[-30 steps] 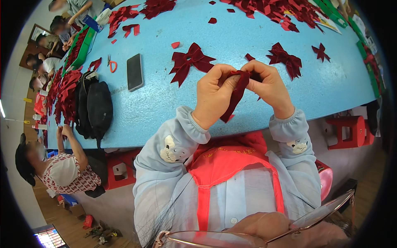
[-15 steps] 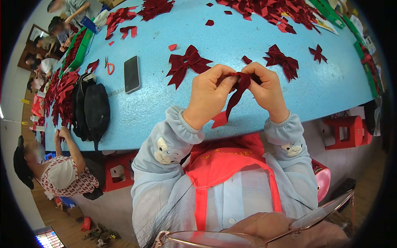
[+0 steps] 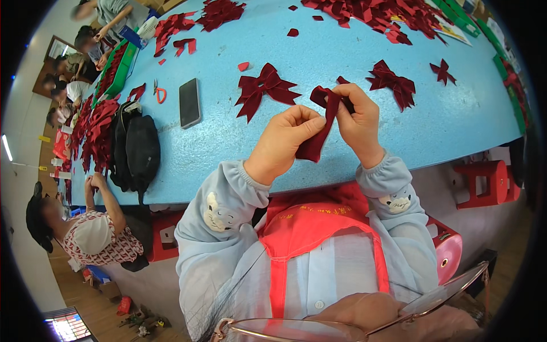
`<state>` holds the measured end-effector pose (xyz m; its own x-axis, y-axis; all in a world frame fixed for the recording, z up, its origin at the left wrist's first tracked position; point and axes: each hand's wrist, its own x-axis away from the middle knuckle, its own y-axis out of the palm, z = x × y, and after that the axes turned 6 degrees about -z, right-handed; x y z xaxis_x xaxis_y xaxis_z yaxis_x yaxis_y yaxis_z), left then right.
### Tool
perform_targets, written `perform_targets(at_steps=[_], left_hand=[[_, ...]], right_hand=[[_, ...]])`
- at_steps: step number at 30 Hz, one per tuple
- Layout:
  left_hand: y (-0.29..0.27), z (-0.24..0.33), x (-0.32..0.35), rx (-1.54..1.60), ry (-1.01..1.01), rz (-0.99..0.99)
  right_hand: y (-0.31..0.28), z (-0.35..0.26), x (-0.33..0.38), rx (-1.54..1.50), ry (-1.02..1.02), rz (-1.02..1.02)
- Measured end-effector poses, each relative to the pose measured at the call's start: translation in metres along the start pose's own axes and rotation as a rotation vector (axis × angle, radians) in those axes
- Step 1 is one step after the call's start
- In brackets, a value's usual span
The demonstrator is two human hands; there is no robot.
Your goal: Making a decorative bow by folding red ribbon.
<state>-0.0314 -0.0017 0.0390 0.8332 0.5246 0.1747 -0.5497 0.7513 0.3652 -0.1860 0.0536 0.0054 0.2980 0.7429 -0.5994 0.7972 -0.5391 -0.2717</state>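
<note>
The person holds a dark red velvet ribbon up in both hands, over the side of the blue table close to their body. The ribbon's long way runs on a slant. Its top end folds over and points away from the person. Its wide bottom end hangs down, toward the person and a bit to the left.

The left hand has its thumb and fingers pinched together on the ribbon's left side, around the middle. The right hand has its thumb and fingers pinched on the ribbon near the top.

The table's near edge curves just below the ribbon's bottom end. A wide stretch of blue tabletop lies between the left hand and the black phone. More blue shows to the right of the right hand, out to the table's side.

The ribbon looks soft and fuzzy, and the tabletop is hard and a bit shiny. Past the hands lie a big velvet bow with pointy tails on the left, another velvet bow on the right, and a small bow farther right. Orange-handled scissors lie beside the phone, near a floppy black bag.
</note>
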Motion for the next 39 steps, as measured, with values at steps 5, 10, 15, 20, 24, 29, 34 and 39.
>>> perform_targets(at_steps=[5,10,15,20,24,29,34,39], left_hand=[[0.004,0.008,0.011,0.034,-0.06,0.046],[0.013,0.004,0.01,-0.285,0.123,0.132],[0.008,0.003,0.013,-0.376,0.109,0.168],[0.001,-0.003,0.012,-0.343,0.117,0.225],[-0.003,-0.008,0.01,-0.382,0.234,0.295],[-0.007,-0.01,0.007,-0.326,0.262,0.311],[-0.012,-0.005,0.007,-0.201,0.123,0.292],[-0.017,-0.008,0.002,-0.241,0.139,0.316]], right_hand=[[0.007,0.0,0.004,-0.022,0.017,0.039],[0.014,-0.003,0.005,-0.281,0.173,0.021],[0.016,-0.009,0.005,-0.564,0.335,-0.009],[0.015,-0.016,0.003,-0.818,0.512,-0.061],[0.017,-0.016,0.003,-0.89,0.57,-0.099],[0.022,-0.011,0.002,-0.874,0.591,-0.128],[0.025,-0.007,-0.002,-0.804,0.627,-0.132],[0.02,-0.009,-0.01,-0.772,0.726,-0.206]])
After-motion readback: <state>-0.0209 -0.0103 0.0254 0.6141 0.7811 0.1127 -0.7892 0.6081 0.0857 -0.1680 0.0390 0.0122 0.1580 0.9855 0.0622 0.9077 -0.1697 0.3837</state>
